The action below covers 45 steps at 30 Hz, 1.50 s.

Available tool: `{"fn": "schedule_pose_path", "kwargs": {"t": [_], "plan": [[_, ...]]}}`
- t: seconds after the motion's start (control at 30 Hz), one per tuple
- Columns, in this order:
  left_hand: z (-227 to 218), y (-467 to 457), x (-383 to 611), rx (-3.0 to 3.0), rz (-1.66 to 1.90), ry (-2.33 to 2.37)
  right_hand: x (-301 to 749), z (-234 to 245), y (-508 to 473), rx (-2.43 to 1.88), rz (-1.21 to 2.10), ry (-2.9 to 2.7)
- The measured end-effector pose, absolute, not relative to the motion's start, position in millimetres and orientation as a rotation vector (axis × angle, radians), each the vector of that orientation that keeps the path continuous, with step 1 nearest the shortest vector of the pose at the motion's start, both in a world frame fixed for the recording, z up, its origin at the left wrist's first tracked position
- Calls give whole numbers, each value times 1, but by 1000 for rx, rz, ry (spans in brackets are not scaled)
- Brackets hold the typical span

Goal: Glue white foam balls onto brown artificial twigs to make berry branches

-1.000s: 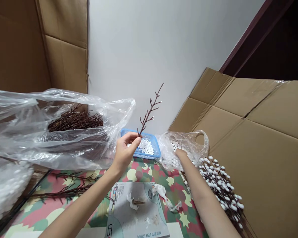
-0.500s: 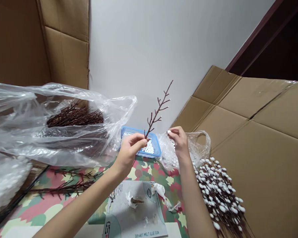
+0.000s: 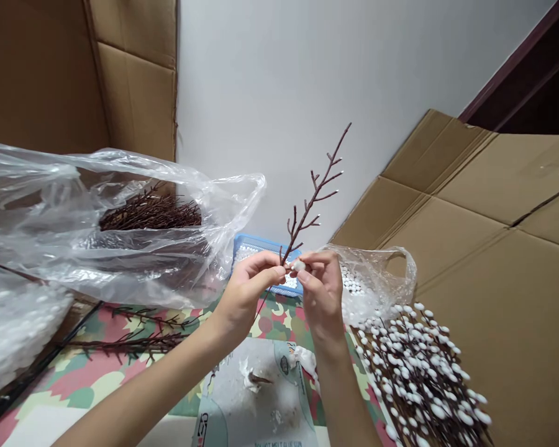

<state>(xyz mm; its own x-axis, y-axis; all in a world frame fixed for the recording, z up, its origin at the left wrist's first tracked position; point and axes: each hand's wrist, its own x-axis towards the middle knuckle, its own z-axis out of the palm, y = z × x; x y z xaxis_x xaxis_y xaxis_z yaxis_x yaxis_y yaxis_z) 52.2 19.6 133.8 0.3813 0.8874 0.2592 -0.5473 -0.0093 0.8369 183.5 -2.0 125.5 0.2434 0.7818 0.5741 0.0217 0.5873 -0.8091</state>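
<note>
My left hand [image 3: 246,292] pinches the lower stem of a bare brown twig [image 3: 314,195] that slants up to the right in front of the white wall. My right hand [image 3: 321,288] is closed on a small white foam bud [image 3: 299,266], which it presses against the twig just right of my left fingertips. Behind my right hand lies an open clear bag of white buds [image 3: 377,279]. A blue basket of buds [image 3: 256,248] sits behind both hands, mostly hidden.
A large clear plastic bag with a heap of bare twigs [image 3: 151,214] fills the left. Loose twigs [image 3: 135,338] lie on the camouflage cloth. Finished budded branches [image 3: 419,366] pile at the right against cardboard sheets [image 3: 494,261]. A glue-gun card [image 3: 256,397] lies below my hands.
My right hand came out of the bud bag with one bud and moved left to the twig. The twig rose and shifted right with my left hand.
</note>
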Motion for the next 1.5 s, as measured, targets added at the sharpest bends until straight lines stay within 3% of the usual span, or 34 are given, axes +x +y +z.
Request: {"fn": "schedule_pose_path", "kwargs": {"t": [0.83, 1.5], "plan": [[130, 22, 53, 1475, 1437, 624, 159, 118, -11, -760, 474, -1130], [129, 12, 55, 1790, 1778, 671, 150, 114, -9, -733, 142, -1170]]}}
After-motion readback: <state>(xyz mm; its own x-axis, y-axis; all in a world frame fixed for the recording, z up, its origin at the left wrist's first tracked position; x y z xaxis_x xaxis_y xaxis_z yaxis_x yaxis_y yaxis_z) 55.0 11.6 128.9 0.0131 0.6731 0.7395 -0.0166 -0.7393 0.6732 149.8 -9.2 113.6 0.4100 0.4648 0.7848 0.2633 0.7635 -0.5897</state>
